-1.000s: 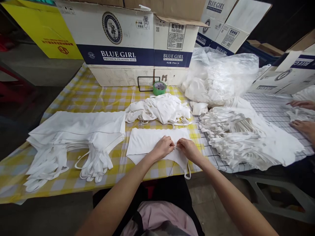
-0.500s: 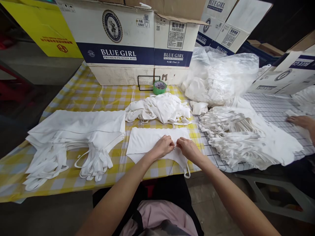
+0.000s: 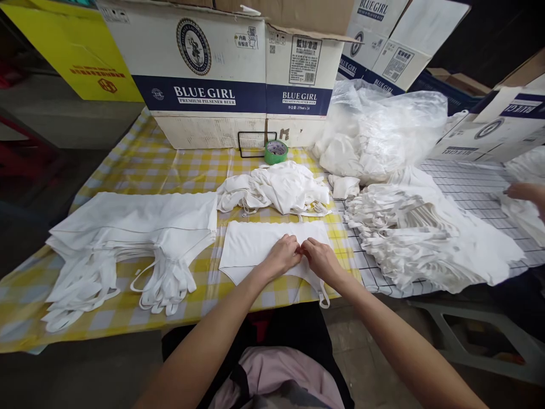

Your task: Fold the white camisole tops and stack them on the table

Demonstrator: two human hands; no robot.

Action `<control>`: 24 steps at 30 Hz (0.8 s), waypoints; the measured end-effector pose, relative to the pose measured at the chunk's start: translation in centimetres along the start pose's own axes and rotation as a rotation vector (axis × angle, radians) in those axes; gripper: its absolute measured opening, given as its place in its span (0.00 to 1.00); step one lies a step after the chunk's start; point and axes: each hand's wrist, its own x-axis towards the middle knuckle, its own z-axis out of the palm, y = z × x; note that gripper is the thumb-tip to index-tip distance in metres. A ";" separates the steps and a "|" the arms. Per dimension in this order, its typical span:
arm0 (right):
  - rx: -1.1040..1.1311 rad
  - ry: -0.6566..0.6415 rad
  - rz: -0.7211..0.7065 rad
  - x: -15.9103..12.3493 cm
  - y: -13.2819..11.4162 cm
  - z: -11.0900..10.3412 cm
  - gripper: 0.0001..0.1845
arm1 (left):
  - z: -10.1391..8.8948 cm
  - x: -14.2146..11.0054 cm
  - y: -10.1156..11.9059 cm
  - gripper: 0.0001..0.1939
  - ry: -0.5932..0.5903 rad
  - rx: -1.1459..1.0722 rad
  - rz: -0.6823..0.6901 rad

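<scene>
In the head view, both bare forearms reach forward from the lower edge and slant inward, so that the hands meet over a white garment [image 3: 247,244] lying flat on the counter [image 3: 208,301], right in front of the person. The left hand [image 3: 283,254] rests palm down on the cloth, its wrist low and its knuckles uppermost, with the fingers curled and drawn together on the fabric. The right hand [image 3: 320,258] comes in from the other side, its wrist bent a little, its fingers likewise pinched together at the same spot; the two sets of fingertips touch or nearly touch. Exactly which bit of cloth they grip is hidden behind the knuckles. A strap loop of the garment hangs below the right wrist.

A neat garment stack [image 3: 136,216] lies to the left, a loose white pile [image 3: 281,187] just beyond the garment. At the far right edge shows a co-worker's hand [image 3: 528,192], blurred, over more white cloth [image 3: 525,221].
</scene>
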 end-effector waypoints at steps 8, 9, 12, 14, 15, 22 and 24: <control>0.866 0.080 0.370 -3.2 -0.9 -0.7 0.10 | 0.8 -1.2 0.4 0.05 0.066 0.031 -0.008; 1.028 0.061 0.409 -4.2 -0.8 -1.2 0.11 | 0.6 -1.6 0.4 0.06 0.064 0.027 0.004; 1.310 0.058 0.495 -8.4 -0.5 -2.4 0.16 | -0.2 -2.6 0.4 0.11 0.038 -0.006 0.045; 1.327 0.126 0.545 -11.6 -0.5 -2.6 0.16 | -0.6 -3.2 0.4 0.15 0.004 -0.029 0.067; 1.311 0.171 0.566 -13.1 -0.6 -2.3 0.16 | -0.7 -3.4 0.4 0.17 -0.014 -0.034 0.072; 1.397 0.400 0.821 -19.6 -1.6 4.3 0.14 | -1.9 -4.1 1.0 0.21 -0.076 -0.129 0.056; 1.474 0.377 0.906 -19.9 -1.5 6.4 0.14 | -2.8 -5.0 0.7 0.22 -0.037 -0.187 0.035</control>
